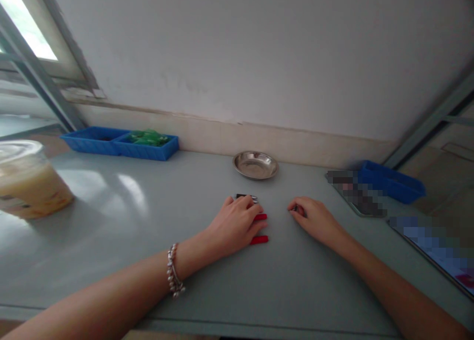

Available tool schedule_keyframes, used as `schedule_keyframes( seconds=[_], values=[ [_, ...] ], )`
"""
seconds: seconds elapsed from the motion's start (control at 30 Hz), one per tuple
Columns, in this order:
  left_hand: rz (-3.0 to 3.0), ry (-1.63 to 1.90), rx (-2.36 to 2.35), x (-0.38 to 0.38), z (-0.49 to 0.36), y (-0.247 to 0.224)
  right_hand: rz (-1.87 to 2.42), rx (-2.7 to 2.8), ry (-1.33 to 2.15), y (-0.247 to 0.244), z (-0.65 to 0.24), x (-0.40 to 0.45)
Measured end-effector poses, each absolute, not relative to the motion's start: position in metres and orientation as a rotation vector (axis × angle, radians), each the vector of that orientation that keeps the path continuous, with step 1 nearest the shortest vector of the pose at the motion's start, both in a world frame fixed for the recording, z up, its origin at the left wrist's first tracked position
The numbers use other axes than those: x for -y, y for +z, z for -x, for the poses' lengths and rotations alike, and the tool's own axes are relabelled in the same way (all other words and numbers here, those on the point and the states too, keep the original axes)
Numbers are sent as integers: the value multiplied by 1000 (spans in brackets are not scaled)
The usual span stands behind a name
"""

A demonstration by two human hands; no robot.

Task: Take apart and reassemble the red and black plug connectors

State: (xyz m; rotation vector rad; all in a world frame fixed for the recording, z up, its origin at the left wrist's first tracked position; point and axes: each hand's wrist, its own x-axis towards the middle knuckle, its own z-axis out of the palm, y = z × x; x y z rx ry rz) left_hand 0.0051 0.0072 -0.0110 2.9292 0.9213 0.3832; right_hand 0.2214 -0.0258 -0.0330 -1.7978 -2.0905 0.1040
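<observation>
My left hand (237,224) rests palm down on the grey table, its fingers apart and slightly bent over a few small things. Two red stick-like pieces (259,240) poke out from beneath its fingers; whether they join under the hand is hidden. By the fingertips lies a small dark piece with silvery ends (246,197), partly covered. To the right, my right hand (311,214) is closed in a pinch around a small dark object (295,208), too little of which shows to name. Behind both hands sits a round, shallow metal dish (255,165).
At the back left stands a divided blue tray (144,152) holding green packets (150,137). A lidded drink cup (33,182) is at far left. On the right are a blue tray (392,182), a phone (357,194) and a larger screen device (433,251). A wall (252,58) rises behind.
</observation>
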Motion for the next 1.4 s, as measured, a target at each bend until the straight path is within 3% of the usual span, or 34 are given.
schedule_keyframes(
  seconds=[0.6,1.4],
  values=[
    [-2949,325,-578,3,-1,-7,1811,2090,142,-32,-220,26],
    [-2988,252,-643,-9,-2,-10,1823,2104,173,-33,-221,26]
  ],
)
